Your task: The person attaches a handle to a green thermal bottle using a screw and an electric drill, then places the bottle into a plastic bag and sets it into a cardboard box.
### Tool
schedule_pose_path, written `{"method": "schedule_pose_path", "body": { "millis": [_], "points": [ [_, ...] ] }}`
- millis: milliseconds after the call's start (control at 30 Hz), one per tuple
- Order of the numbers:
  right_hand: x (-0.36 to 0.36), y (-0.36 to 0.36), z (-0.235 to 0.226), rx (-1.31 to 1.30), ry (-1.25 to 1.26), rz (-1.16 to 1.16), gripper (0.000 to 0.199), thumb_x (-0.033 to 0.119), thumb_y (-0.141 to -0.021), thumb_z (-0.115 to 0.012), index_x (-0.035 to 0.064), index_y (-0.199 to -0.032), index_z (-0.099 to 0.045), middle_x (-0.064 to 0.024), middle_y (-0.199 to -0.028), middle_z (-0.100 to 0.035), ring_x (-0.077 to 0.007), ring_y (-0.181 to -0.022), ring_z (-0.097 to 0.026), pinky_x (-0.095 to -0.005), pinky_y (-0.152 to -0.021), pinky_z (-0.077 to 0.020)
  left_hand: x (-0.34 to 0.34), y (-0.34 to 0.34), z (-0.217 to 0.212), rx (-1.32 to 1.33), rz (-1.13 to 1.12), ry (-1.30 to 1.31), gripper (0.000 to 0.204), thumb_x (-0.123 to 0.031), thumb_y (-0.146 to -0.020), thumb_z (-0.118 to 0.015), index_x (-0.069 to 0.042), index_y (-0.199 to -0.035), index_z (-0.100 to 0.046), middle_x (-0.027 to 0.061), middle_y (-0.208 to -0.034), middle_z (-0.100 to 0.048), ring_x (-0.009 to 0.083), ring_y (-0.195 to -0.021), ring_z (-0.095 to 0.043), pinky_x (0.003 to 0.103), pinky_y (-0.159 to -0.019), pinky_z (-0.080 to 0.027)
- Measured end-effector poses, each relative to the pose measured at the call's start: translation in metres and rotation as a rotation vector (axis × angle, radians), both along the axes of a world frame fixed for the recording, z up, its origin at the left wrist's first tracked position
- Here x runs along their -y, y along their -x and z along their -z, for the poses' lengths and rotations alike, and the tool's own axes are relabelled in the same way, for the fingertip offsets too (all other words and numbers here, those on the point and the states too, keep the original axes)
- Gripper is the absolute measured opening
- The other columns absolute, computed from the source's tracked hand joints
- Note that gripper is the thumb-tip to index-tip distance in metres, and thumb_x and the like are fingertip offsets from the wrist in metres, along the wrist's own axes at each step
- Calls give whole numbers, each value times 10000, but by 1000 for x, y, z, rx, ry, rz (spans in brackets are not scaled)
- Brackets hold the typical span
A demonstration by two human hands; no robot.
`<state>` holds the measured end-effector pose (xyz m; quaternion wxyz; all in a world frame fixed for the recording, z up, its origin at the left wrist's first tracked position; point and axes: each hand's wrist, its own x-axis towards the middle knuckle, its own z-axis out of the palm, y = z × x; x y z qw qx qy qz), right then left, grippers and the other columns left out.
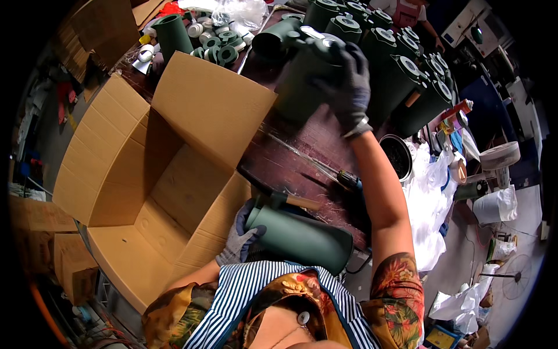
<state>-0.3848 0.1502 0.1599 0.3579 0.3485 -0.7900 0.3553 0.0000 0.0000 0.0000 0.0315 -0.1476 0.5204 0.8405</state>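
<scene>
Both of my hands wear grey work gloves. My left hand [240,234] grips the left end of a dark green cylinder [302,237], thumb along its upper side. The cylinder lies on its side close in front of my body. Stretched far forward, my right hand [352,87] curls over the top of an upright dark green canister [305,81] with a pale-topped lid; both are somewhat blurred. To the left of the lying cylinder stands an open cardboard box [163,218], flaps raised, with nothing seen in it. A hammer-like tool with a wooden handle [302,202] lies just beyond the cylinder.
Several lidded green canisters [401,70] crowd the table's far right. Green and white ring parts [224,46] lie in a heap at the far left. A screwdriver [347,179] rests on the dark red tabletop [279,154]. White plastic bags [430,198] hang at the right edge.
</scene>
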Motion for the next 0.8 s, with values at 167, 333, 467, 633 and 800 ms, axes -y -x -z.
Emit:
{"method": "schedule_pose_path", "body": {
  "millis": [167,333,467,633,800],
  "points": [
    [49,50,-4,-87,-35,108,821,387,-654,-861,308,-1406,-540,-182,-1468,-449,-420,-1313,-454,-493,-1064,-465,-12,49,5,-2,145,283,806,-217,-914,-730,-29,-1556,-281,149,-1519,-409,235,-1346,-449,351,-1114,-392],
    [63,21,-4,-130,-35,140,1059,566,-693,-819,156,-1537,-328,-289,-1516,-346,-510,-1339,-410,-551,-1085,-411,-15,40,-17,-122,239,309,700,-279,-970,-666,-20,-1531,-336,159,-1465,-470,239,-1302,-492,354,-1091,-407],
    [-34,-157,-15,10,-90,-150,773,384,-838,-771,135,-1493,-445,-205,-1388,-533,-387,-1180,-576,-476,-951,-520,-22,43,-21,-136,130,274,677,-394,-1014,-580,-2,-1516,-351,163,-1457,-469,262,-1298,-485,370,-1098,-399],
    [-203,-356,61,546,-217,597,530,249,-837,-730,129,-1341,-618,-112,-1137,-655,-318,-996,-634,-434,-868,-534,-31,39,-20,-158,217,288,721,-462,-1011,-551,-13,-1528,-326,159,-1450,-464,260,-1301,-484,375,-1095,-405],
    [-298,-405,78,294,-221,1053,437,259,-853,-755,161,-1271,-674,-96,-1145,-645,-309,-1054,-594,-444,-946,-464,-31,56,-4,-226,235,391,728,-493,-1007,-541,-30,-1530,-334,154,-1457,-465,266,-1297,-488,388,-1093,-412]
  ]
}}
